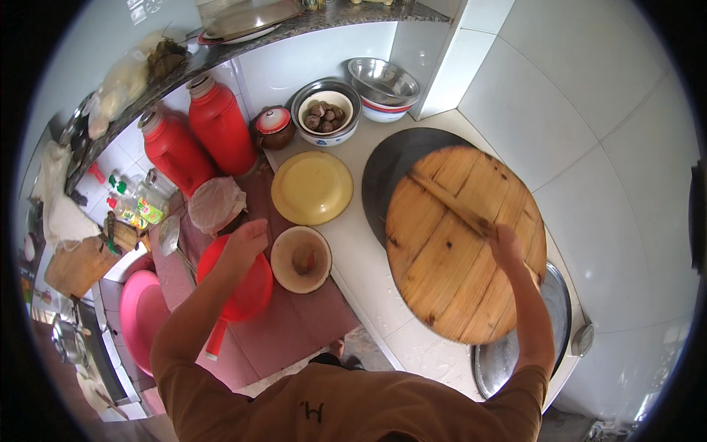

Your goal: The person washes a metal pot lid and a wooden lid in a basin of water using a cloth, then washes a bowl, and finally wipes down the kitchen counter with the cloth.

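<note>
My right hand (505, 246) is closed on the wooden crossbar handle (453, 204) of a round wooden lid (442, 287). The lid lies or is held over a dark round pan (386, 166) and partly covers a metal tray (500, 364) at the counter's near right. My left hand (246, 243) is above a red plastic dipper (243, 293), its fingers bent together; nothing can be made out in them. Just right of it stands an enamel bowl (301, 259) with a little reddish-brown matter inside. Behind that bowl is a yellow enamel dish (312, 188).
Two red thermos flasks (221, 127) (177, 154) stand at the back left, beside a lidded brown pot (275, 130). Stacked bowls, one with brown round items (326, 117), line the wall. A pink basin (143, 317) is at the left. A stone shelf (331, 21) runs above.
</note>
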The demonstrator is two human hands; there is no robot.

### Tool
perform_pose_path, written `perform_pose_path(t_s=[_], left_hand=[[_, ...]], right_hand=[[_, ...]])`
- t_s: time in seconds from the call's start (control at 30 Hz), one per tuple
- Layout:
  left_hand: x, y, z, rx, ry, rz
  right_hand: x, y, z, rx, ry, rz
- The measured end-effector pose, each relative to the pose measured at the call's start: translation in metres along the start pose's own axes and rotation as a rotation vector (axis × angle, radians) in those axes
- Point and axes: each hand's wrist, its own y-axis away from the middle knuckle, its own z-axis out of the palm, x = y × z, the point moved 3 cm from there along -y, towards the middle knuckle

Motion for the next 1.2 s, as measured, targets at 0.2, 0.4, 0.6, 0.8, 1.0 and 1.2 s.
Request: perform_pose_path(t_s=[0.2,0.4,0.6,0.8,1.0,1.2], left_hand=[[-0.031,0.118,0.027,-0.164,-0.01,0.029],[-0.112,0.229,0.053,-0.286,-0.13,-0.068],[-0.169,0.324,0.048,-0.267,-0.079,-0.149],[-0.19,0.377,0.012,-0.243,-0.21,-0.071],[-0.175,0.44,-0.052,-0.215,-0.223,0.05],[-0.217,0.534,-0.185,-0.001,-0.265,0.08]], right_hand=[[-0.021,0.111,-0.032,-0.19,0.166,0.07],[-0.01,0.189,-0.053,-0.286,0.215,0.118],[-0.014,0.229,-0.074,-0.296,0.231,0.035],[-0.076,0.222,-0.068,-0.215,0.17,-0.195],[-0.254,0.204,-0.084,-0.083,-0.054,-0.461],[-0.482,0.186,-0.045,-0.131,-0.096,-0.78]])
